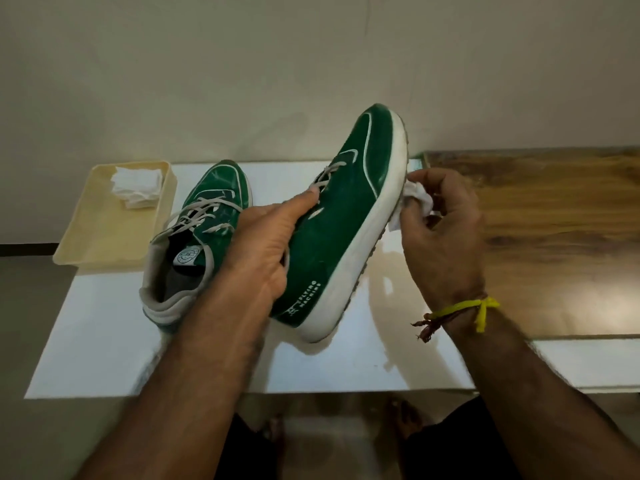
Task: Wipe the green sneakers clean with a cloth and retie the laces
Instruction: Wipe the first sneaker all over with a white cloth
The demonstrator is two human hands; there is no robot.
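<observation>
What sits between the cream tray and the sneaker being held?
In the head view, the second green sneaker rests on the white table between the tray and the held sneaker.

you face a plain cream wall point(242, 64); below it sits a glossy white surface point(104, 341), with wood-grain board point(554, 220) right of it.

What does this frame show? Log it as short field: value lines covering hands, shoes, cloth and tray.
left hand: grips the raised sneaker, thumb by its laces
right hand: pinches a white cloth against that sneaker's white sole edge
second sneaker: rests on the white table, laces loose
tray: cream, left of the shoes, holds folded white cloths
</observation>
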